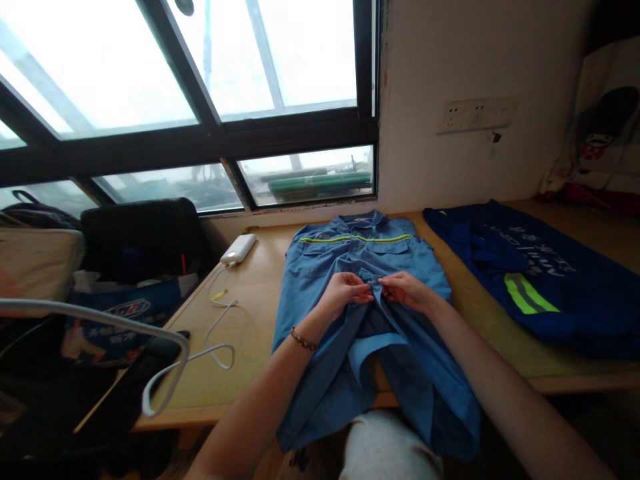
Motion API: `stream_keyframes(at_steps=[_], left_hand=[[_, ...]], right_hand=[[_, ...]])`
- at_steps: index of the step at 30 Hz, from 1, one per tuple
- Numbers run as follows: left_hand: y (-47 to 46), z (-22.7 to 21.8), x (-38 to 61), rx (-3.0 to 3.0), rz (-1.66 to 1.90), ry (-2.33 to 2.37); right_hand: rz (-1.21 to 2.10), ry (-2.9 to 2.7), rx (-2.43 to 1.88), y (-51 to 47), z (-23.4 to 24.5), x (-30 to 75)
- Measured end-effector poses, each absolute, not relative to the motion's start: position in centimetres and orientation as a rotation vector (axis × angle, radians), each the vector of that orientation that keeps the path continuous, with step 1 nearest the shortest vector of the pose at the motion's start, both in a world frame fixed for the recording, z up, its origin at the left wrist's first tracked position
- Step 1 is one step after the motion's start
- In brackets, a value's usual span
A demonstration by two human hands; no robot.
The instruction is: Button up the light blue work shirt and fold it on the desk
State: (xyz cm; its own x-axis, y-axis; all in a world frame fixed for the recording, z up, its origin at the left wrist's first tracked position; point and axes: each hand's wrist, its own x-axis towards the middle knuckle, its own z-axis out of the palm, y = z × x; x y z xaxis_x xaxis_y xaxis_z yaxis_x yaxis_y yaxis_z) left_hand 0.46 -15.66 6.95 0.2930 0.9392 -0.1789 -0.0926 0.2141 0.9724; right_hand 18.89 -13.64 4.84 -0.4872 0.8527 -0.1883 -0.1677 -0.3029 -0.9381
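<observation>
A light blue work shirt (320, 267) with a yellow reflective stripe lies face up on the wooden table (250, 300), its lower part open and hanging over the front edge. My left hand (345, 291) and my right hand (406, 290) meet at the shirt's front placket, about mid-chest. Both hands pinch the two front edges of the fabric together, fingers closed. A beaded bracelet sits on my left wrist.
A dark blue garment (540, 280) with a reflective patch lies to the right on the table. A white power bank (239, 249) with a coiled white cable (220, 320) lies left of the shirt. A black bag (140, 237) and white hanger (150, 360) are at left. Window behind.
</observation>
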Motion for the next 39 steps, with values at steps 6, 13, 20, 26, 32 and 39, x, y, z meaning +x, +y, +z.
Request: stream_keyframes(at_steps=[6,13,20,26,32,39], left_hand=[[-15.9,6.9,0.9,1.113,0.932,1.038],[-15.6,7.1,0.5,1.101,0.934,1.008],[-15.3,6.9,0.3,1.109,0.932,1.020],[-15.4,6.6,0.5,1.121,0.950,1.064],[-15.8,6.6,1.2,1.096,0.905,1.111],[-15.5,5.6,1.2,1.116,0.900,1.177]], right_hand=[[1.987,-1.190,-0.803,-14.0,5.1,18.9],[1.914,-1.152,-0.872,-13.9,5.3,18.6],[1.915,-1.202,-0.824,-14.1,5.4,18.6],[1.824,-1.287,-0.911,-14.2,5.1,18.3],[1.382,-1.583,-1.029,-14.1,4.5,17.4],[1.102,-1.782,-1.055,-15.0,4.3,16.4]])
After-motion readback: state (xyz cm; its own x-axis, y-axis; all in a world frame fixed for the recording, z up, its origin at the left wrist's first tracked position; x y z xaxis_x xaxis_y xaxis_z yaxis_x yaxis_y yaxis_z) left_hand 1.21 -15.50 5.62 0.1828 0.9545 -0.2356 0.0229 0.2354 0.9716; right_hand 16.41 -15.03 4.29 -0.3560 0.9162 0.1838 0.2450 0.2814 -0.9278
